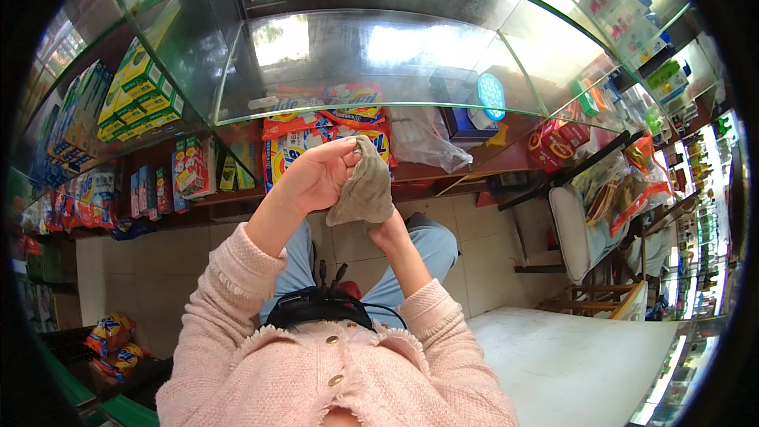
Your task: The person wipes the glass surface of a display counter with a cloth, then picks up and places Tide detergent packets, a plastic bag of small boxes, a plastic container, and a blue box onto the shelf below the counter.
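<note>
My left hand (325,175) pinches the top corner of a grey-brown cloth (363,187) between thumb and fingers. The cloth hangs down in front of the glass display case (379,53). At its lower right edge, my right hand (388,230) holds the cloth from behind, with most of its fingers hidden by it. Just beyond my left hand, red-and-blue bags of laundry detergent (290,151) are stacked on the case's wooden shelf. Beside them lies a clear plastic bag (424,136).
Yellow-green boxes (142,86) and toothpaste-like cartons (195,169) stand at the left. A blue box (465,124) sits right of the detergent. A cushioned chair (569,231) holds bags on the right, near a white tabletop (569,362). Detergent bags (112,335) lie low at left.
</note>
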`<state>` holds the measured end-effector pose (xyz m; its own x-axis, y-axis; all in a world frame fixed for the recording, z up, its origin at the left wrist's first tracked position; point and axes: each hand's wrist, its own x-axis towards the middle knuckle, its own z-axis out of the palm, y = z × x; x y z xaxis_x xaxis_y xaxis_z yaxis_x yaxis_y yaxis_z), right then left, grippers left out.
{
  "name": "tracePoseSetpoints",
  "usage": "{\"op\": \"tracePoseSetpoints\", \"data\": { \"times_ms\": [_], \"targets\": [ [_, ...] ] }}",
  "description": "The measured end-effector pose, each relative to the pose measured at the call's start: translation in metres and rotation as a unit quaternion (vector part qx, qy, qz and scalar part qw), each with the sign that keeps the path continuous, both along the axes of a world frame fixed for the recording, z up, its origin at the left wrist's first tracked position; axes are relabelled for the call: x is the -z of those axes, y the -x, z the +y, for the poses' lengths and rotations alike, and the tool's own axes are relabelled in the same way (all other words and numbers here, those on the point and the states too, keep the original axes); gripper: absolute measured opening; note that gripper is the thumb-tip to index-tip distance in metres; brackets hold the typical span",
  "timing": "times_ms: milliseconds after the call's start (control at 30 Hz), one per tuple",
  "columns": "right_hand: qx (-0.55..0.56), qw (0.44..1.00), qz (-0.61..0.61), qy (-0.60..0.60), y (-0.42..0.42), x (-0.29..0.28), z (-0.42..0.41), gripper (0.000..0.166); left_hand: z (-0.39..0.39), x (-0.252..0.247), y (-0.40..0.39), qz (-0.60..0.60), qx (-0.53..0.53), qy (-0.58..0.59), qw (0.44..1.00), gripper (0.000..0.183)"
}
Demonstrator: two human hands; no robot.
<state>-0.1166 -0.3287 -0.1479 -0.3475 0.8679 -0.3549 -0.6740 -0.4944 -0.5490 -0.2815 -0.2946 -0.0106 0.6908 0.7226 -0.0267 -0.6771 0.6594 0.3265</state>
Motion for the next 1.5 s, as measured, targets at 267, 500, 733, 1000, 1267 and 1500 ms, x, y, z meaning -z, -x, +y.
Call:
{"op": "tracePoseSetpoints", "data": {
  "times_ms": [267, 500, 733, 1000, 1267, 1500],
  "targets": [
    [-0.051, 0.988, 0.014, 0.147, -0.026, -0.003, 0.002, 0.025, -0.006, 0.006, 0.012, 0.083, -0.031, 0.022, 0.996, 0.019],
    [0.139, 0.958, -0.24, -0.074, -0.074, -0.028, 0.023, 0.019, -0.015, 0.041, 0.044, 0.133, -0.068, 0.114, 0.982, 0.021],
    [0.169, 0.792, -0.485, -0.329, -0.036, -0.072, 0.014, 0.016, -0.017, 0.057, 0.018, 0.146, -0.095, 0.117, 0.978, 0.018],
    [0.099, 0.616, -0.65, -0.434, 0.001, -0.085, -0.009, 0.03, -0.018, 0.051, -0.016, 0.25, -0.173, 0.088, 0.948, 0.019],
    [0.07, 0.906, -0.344, -0.235, -0.022, -0.078, 0.012, 0.016, -0.006, 0.024, 0.007, 0.392, -0.18, -0.236, 0.871, 0.031],
    [0.039, 0.998, 0.008, -0.043, -0.059, -0.069, 0.02, 0.031, -0.028, 0.065, 0.031, 0.522, -0.123, -0.046, 0.843, 0.029]
  ]
}}
